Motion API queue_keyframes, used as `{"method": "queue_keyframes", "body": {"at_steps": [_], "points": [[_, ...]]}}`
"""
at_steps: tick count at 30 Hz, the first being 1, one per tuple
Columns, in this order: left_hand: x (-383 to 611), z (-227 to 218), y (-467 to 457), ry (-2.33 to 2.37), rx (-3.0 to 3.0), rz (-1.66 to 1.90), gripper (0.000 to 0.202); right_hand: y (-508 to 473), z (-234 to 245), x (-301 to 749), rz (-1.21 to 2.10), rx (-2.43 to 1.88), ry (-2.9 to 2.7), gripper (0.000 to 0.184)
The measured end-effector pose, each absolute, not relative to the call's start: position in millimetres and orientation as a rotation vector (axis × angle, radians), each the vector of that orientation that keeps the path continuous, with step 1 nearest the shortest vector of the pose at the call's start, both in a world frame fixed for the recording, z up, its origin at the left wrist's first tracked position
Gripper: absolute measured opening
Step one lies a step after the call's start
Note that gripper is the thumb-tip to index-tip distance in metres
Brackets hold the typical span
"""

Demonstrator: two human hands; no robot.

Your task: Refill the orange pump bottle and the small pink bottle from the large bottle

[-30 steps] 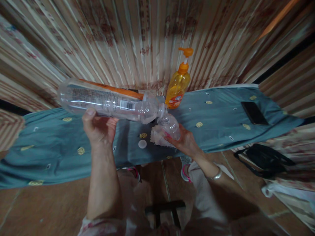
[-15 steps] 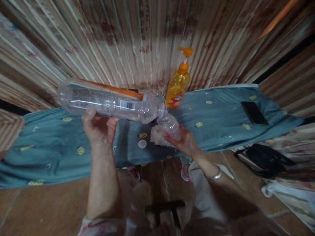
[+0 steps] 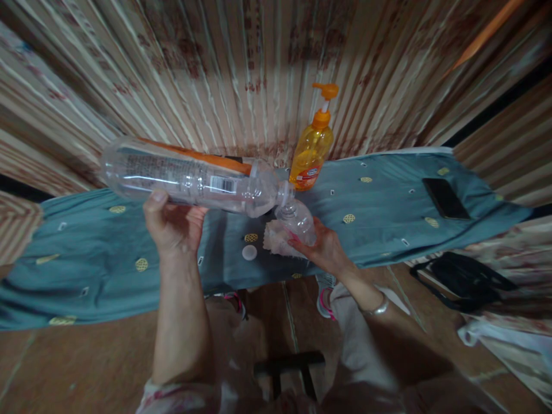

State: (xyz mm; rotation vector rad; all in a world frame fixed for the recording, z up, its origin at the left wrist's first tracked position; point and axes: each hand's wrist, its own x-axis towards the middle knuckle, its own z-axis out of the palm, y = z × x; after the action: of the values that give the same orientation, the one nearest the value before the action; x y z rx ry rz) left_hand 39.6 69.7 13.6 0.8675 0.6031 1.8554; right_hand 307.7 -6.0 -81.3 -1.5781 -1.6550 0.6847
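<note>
My left hand (image 3: pixel 175 224) is closed around a large clear plastic bottle (image 3: pixel 190 178) with an orange-edged label and a barcode. The bottle lies nearly level in the air, its neck tipped to the right. Its mouth meets the mouth of a small clear bottle (image 3: pixel 299 217), or is just above it; I cannot tell which. My right hand (image 3: pixel 321 247) grips that small bottle, which leans slightly left. Beside it a pale cloth with jagged edges (image 3: pixel 278 238) lies on the bench. A round white cap (image 3: pixel 249 252) rests left of the cloth.
A pump bottle of yellow liquid (image 3: pixel 310 152) stands behind the small bottle. Far right on the teal-covered bench (image 3: pixel 379 201) lies a black phone (image 3: pixel 445 198). Pleated curtains (image 3: pixel 241 75) hang behind. A black bag (image 3: pixel 463 279) sits at the lower right.
</note>
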Motion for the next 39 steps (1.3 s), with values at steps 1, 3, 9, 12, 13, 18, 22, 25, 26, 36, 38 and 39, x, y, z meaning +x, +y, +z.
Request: {"method": "queue_keyframes", "body": {"at_steps": [1,3,9,12,13,18,22,25,26,36,38,39], "points": [[39.5,13.6,69.7,0.607,0.868,1.856,0.041,-6.0,-81.5,307.9,0.687,-1.578,-1.652,0.057],[39.3,13.5,69.7,0.619,0.862,1.856,0.041,-6.1,-81.7,308.2,0.683,-1.576,-1.654,0.056],[39.4,13.0,69.6,0.642,0.861,1.862,0.042,-6.0,-80.1,307.9,0.676,-1.578,-1.660,0.056],[39.4,12.7,69.8,0.634,0.859,1.863,0.043,-5.9,-79.0,307.0,0.679,-1.604,-1.653,0.059],[39.3,12.6,69.8,0.629,0.859,1.861,0.043,-5.8,-78.8,306.8,0.682,-1.606,-1.652,0.059],[39.2,12.8,69.7,0.610,0.861,1.865,0.043,-5.5,-79.3,306.7,0.678,-1.587,-1.658,0.059],[40.7,14.1,68.9,0.622,0.875,1.854,0.046,-6.0,-79.7,307.4,0.670,-1.585,-1.666,0.059],[41.3,14.7,68.4,0.645,0.875,1.854,0.047,-6.2,-79.8,307.6,0.666,-1.587,-1.666,0.060],[41.3,14.7,68.3,0.650,0.873,1.855,0.047,-6.1,-79.9,307.5,0.668,-1.591,-1.667,0.060],[40.9,14.3,67.3,0.624,0.834,1.855,0.045,-6.2,-77.2,307.7,0.702,-1.603,-1.657,0.060],[41.4,14.7,66.8,0.631,0.835,1.851,0.047,-6.6,-76.5,307.2,0.689,-1.610,-1.656,0.058],[41.6,14.9,66.6,0.634,0.837,1.851,0.048,-6.7,-76.4,306.8,0.679,-1.615,-1.655,0.057]]}}
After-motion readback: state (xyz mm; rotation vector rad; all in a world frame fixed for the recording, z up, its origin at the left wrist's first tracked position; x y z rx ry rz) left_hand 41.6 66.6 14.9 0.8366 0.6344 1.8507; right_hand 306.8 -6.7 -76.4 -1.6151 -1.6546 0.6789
